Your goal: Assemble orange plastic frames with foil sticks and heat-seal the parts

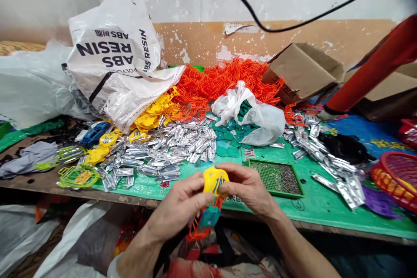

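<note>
1. Head view, the hands: the left hand (182,208) pinches the yellow piece (213,177) at its seven-to-nine o'clock edge, thumb against fingers. The right hand (249,186) grips the same piece from two to four o'clock. Neither hand is free.

2. Head view, the work: the yellow piece, with blue marking on its face, is held up just over the table's near edge. Below it, toward six and seven o'clock, hang an orange frame (197,230) and a flat teal piece (210,217). Whether these are joined to the yellow piece cannot be told; the fingers cover the meeting place.

3. Head view, around the yellow piece: loose silver strips (195,139) spread from ten to twelve o'clock, with a heap of yellow parts (154,110) beyond them at eleven. A tangled orange pile (221,78) stands at twelve, and a white plastic bag (267,121) at one. A green tray (301,194) of small grey bits lies near, at three o'clock.

4. The step in hand looks like two-handed fitting or aligning of the yellow piece against the orange and teal parts.

5. Going by this hold, the next move calls for steady, light fingertip pressure from both sides, so the hanging parts neither twist nor slip.
</note>
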Tool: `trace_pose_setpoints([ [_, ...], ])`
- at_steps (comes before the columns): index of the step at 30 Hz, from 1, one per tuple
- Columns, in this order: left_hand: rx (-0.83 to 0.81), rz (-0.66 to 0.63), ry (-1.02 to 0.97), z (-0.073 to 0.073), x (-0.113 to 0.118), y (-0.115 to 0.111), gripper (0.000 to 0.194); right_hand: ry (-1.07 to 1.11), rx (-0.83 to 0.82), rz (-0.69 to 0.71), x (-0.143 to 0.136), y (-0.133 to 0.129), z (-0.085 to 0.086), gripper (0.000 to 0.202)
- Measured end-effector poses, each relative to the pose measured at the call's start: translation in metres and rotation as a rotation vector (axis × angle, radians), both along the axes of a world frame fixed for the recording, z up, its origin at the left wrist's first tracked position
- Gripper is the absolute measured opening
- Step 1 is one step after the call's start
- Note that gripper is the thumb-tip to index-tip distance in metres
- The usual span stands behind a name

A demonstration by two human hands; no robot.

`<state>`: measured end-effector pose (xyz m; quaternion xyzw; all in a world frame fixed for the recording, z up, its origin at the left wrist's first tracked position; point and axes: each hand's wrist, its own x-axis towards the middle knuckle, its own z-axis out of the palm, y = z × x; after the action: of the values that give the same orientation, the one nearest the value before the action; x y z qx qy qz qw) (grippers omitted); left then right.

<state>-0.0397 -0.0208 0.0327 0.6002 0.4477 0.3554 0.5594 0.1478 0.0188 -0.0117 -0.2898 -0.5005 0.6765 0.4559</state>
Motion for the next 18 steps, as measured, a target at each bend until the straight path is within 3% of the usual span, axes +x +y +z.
trace_pose_setpoints([
  [2,-0.325,0.061,-0.224,-0.010,-0.004,0.004,0.023,-0.045,-0.081,0.010,-0.005,0.003,0.001,0.037],
  [5,-0.550,0.148,-0.414,-0.031,-0.003,0.007,0.038,-0.122,-0.141,0.020,-0.009,0.003,-0.003,0.038],
  [8,-0.647,0.181,-0.455,-0.045,0.000,0.009,0.047,-0.168,-0.159,0.018,-0.008,0.001,-0.008,0.038],
  [12,-0.786,0.143,-0.510,-0.049,0.003,0.012,0.048,-0.204,-0.158,0.029,-0.004,-0.004,-0.012,0.033],
  [18,-0.707,0.059,-0.455,-0.049,0.003,0.013,0.032,-0.200,-0.058,0.014,-0.003,-0.014,-0.015,0.022],
])
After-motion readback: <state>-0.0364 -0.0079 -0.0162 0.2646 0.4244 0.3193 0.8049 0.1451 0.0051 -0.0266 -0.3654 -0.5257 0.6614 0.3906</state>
